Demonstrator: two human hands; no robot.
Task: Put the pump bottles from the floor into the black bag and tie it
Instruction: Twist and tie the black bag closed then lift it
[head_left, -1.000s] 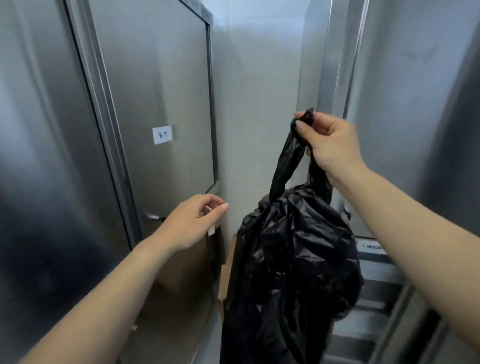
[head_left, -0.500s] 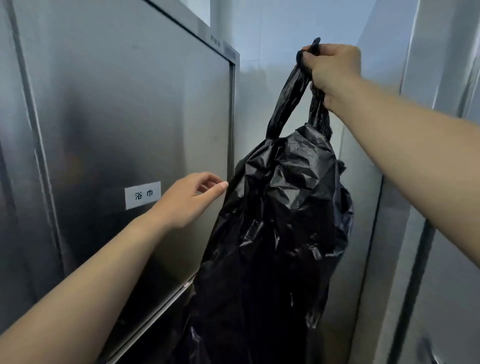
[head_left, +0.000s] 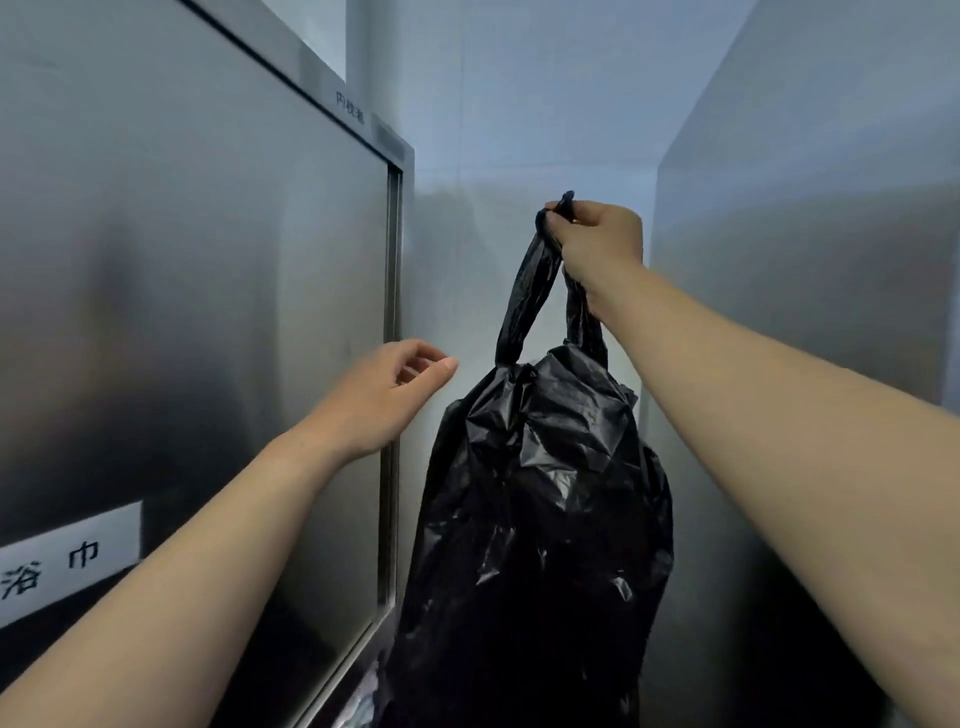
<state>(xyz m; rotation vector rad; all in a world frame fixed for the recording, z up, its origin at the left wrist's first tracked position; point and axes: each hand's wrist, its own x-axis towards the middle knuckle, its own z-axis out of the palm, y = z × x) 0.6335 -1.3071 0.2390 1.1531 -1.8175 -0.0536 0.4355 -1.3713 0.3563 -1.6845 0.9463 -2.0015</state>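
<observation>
A full black plastic bag (head_left: 540, 509) hangs in the air in front of me, its two handle loops drawn together at the top. My right hand (head_left: 597, 244) is shut on those loops and holds the bag up at arm's length. To the left of the bag, a little apart from it, my left hand (head_left: 384, 400) hovers with its fingers loosely curled and nothing in them. No pump bottles are visible; the bag's contents are hidden by the plastic.
A tall steel cabinet door (head_left: 208, 312) with a white label (head_left: 62, 561) fills the left side. Another metal cabinet (head_left: 810, 260) stands close on the right. A pale wall (head_left: 519, 130) closes the narrow gap behind the bag.
My right hand has kept the bag lifted high while my view tilted further upward. The left hand stays beside the bag, empty, still close to the cabinet door.
</observation>
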